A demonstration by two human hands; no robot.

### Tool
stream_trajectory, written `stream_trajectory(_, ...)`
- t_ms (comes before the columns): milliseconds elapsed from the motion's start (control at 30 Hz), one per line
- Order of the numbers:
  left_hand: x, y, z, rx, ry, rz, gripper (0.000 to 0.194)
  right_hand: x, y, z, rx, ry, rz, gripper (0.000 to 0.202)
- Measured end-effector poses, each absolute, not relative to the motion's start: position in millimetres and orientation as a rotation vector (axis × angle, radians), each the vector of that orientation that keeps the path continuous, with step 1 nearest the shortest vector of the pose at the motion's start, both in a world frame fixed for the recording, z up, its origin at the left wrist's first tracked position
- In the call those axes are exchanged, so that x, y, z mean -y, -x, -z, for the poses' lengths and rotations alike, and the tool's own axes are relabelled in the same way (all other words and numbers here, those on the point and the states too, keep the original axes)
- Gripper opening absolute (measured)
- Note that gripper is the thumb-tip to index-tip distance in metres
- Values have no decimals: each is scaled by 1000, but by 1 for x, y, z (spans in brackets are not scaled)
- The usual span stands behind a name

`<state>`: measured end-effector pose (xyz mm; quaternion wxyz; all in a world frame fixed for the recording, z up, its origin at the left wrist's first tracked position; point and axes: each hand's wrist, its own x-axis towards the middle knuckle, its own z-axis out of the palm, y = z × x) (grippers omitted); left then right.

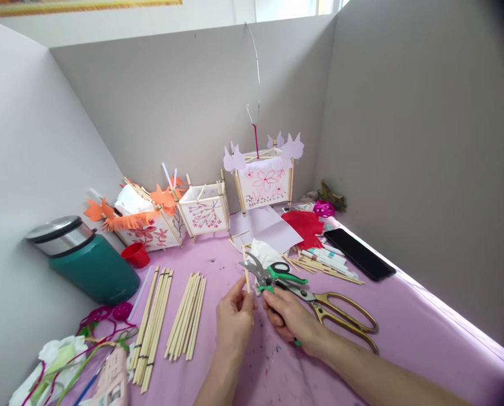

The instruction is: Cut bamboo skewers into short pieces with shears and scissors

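My left hand pinches a thin wooden stick, which points up and away from me. My right hand is wrapped round the green-handled pruning shears. Their parted blades reach left to the stick; whether they touch it I cannot tell. Just beyond the hands lies a crumpled white tissue. Gold-handled scissors rest on the cloth right of my right hand. To the left are a bundle of short sticks and longer sticks with dark bands.
Paper lanterns on stick frames stand behind: orange-trimmed, plain and lilac-trimmed. A teal bottle leans left near a red cup. Markers and a black phone lie right. Grey partitions enclose the table.
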<state>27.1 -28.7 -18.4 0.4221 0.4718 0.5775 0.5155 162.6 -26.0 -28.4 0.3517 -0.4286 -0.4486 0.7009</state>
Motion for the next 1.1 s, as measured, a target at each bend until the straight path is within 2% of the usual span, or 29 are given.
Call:
stream_trajectory(233, 28, -22, 18, -1506, -1075, -1323, 59, 33, -159, 28, 1192, 1128, -1870, 36)
stream_trajectory(533, 34, -39, 10, -1305, -1069, -1159, 68, 9, -180, 25, 973, 1138, -1801, 33)
stream_trajectory(767, 29, -23, 14, -1335, -1009, -1274, 57, 22, -167, 28, 1097, 1152, -1908, 29)
stream_trajectory(967, 33, -32, 8, -1259, -986, -1148, 68, 13, -177, 25, 985, 1139, -1882, 30)
stream_trajectory(1100, 31, -32, 9, -1289, -970, -1164, 68, 14, -177, 25, 1016, 1145, -1888, 30)
